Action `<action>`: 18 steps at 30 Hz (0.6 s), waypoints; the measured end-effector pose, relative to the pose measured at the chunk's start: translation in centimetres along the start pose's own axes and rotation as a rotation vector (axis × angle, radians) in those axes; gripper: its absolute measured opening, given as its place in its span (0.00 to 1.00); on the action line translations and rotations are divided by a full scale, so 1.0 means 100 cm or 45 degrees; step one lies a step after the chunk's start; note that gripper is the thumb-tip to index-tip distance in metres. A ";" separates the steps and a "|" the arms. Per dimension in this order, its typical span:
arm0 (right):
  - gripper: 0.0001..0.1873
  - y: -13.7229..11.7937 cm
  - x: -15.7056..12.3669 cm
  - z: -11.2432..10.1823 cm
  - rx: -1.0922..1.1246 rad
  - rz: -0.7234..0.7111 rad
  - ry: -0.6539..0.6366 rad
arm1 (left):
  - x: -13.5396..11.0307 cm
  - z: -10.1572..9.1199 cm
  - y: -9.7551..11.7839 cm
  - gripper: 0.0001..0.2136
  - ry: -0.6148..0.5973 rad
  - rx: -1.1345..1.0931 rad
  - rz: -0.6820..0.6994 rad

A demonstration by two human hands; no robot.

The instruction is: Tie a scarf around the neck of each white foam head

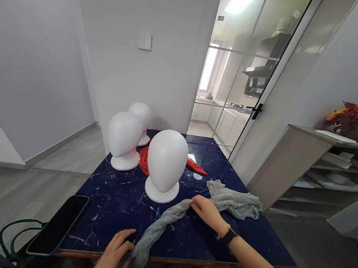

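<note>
A long grey-green scarf (167, 219) lies twisted like a rope across the near part of the dark blue marbled table (108, 218). My right hand (208, 214), with a dark watch on the wrist, is closed around its middle. Beyond that hand the rest of the scarf spreads in a loose heap. My left hand (113, 256) is at the table's front edge, fingers apart, right beside the scarf's near end and seemingly touching it. Just past the scarf stands a white mannequin head (166, 164) on a round base.
Two more white mannequin heads, one nearer (125, 136) and one farther (141, 116), stand back left. Red cloth (144, 159) lies behind the front head. A black phone (59, 225) rests at the left corner. A shelf unit (284, 166) stands right, near a glass door (236, 61).
</note>
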State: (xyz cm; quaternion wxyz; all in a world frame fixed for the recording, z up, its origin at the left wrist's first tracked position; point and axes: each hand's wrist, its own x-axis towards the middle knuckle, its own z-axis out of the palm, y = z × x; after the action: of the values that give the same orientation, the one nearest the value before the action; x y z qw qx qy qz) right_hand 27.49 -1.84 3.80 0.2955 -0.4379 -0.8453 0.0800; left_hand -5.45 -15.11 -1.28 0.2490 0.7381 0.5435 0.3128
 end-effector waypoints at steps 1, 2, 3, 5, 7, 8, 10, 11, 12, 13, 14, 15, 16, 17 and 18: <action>0.09 -0.007 0.002 -0.003 0.043 -0.011 0.064 | -0.001 0.006 0.006 0.14 0.017 -0.123 -0.005; 0.09 -0.015 0.003 -0.008 0.073 -0.030 0.159 | 0.000 0.011 0.012 0.19 0.016 -0.249 -0.012; 0.09 -0.024 0.003 -0.014 0.078 -0.064 0.280 | 0.003 0.015 0.021 0.25 -0.004 -0.372 -0.018; 0.10 -0.044 0.003 -0.028 0.012 -0.220 0.539 | 0.014 0.021 0.044 0.34 -0.107 -0.580 -0.003; 0.10 -0.060 -0.001 -0.042 -0.086 -0.467 0.720 | 0.027 0.026 0.071 0.39 -0.223 -0.760 0.020; 0.09 -0.065 -0.002 -0.049 -0.120 -0.559 0.757 | 0.033 0.028 0.085 0.39 -0.328 -0.827 0.022; 0.08 -0.068 -0.006 -0.061 -0.155 -0.577 0.823 | 0.040 0.029 0.106 0.33 -0.649 -0.883 -0.016; 0.08 -0.065 -0.006 -0.067 -0.164 -0.506 0.887 | 0.042 0.027 0.111 0.29 -0.809 -0.891 -0.039; 0.08 -0.061 -0.006 -0.074 -0.176 -0.399 0.985 | 0.042 0.024 0.113 0.25 -0.946 -0.887 -0.057; 0.09 -0.055 -0.006 -0.082 -0.192 -0.275 1.121 | 0.042 0.018 0.112 0.21 -1.056 -0.872 -0.064; 0.08 -0.048 -0.004 -0.091 -0.210 -0.155 1.274 | 0.040 0.011 0.107 0.18 -1.119 -0.844 -0.061; 0.08 -0.040 -0.002 -0.102 -0.220 -0.055 1.418 | 0.039 0.002 0.100 0.16 -1.156 -0.799 -0.048; 0.08 -0.032 0.000 -0.113 -0.214 0.020 1.550 | 0.039 -0.009 0.091 0.13 -1.187 -0.741 -0.036; 0.08 -0.023 0.002 -0.125 -0.185 0.074 1.656 | 0.038 -0.021 0.082 0.11 -1.151 -0.671 -0.035; 0.09 -0.014 0.005 -0.136 -0.135 0.108 1.738 | 0.039 -0.033 0.074 0.11 -1.158 -0.617 -0.046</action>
State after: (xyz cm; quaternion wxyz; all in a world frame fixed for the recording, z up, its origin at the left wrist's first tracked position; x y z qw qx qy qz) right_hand 34.09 -3.98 15.56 0.7370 -0.4367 -0.4547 -0.2438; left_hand -2.25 -13.42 6.98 0.6293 0.7112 0.3048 0.0727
